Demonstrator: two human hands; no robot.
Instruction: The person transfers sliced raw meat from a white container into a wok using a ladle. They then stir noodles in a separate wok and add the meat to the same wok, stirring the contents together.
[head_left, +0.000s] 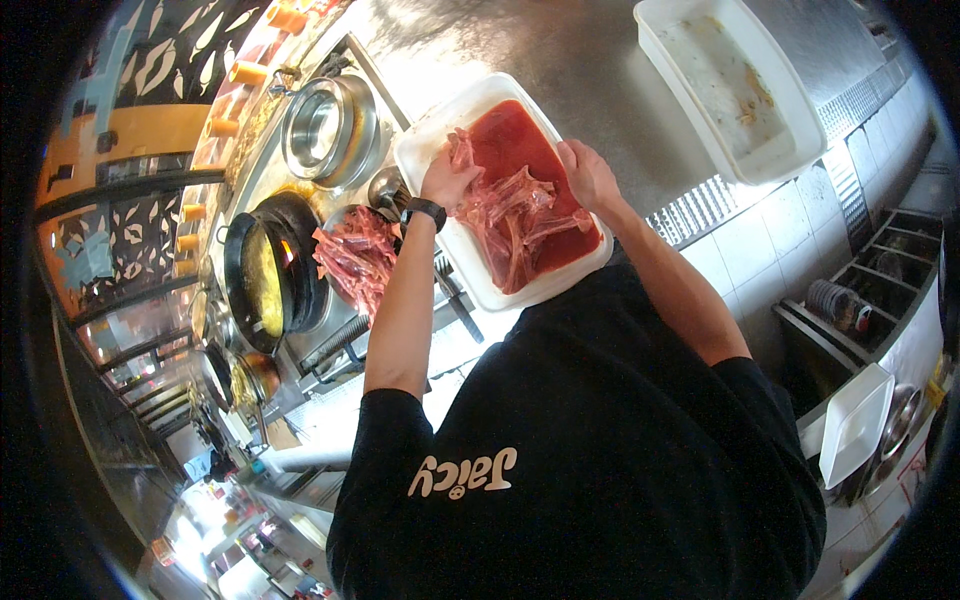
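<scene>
Before me a white plastic tub (501, 303) holds dark red, bloody liquid (510, 142) and several raw meaty bones (517, 210). My left hand (448, 180), with a dark watch on its wrist, reaches over the tub's left side and grips some of the bones. Its fingertips are partly hidden among them. On the opposite side, my right hand (589, 176) holds the tub by its rim. Left of the tub, a heap of similar raw bones (358, 255) lies in a metal vessel, partly covered by my left forearm.
Farther left are a dark wok (259, 285) with yellowish liquid and nested steel bowls (319, 127). A ladle (388, 187) rests near the tub's left edge. Another white tub (690, 112), with residue inside, stands on the steel counter (585, 82) at right. Perforated metal strips (694, 211) line the counter's edge.
</scene>
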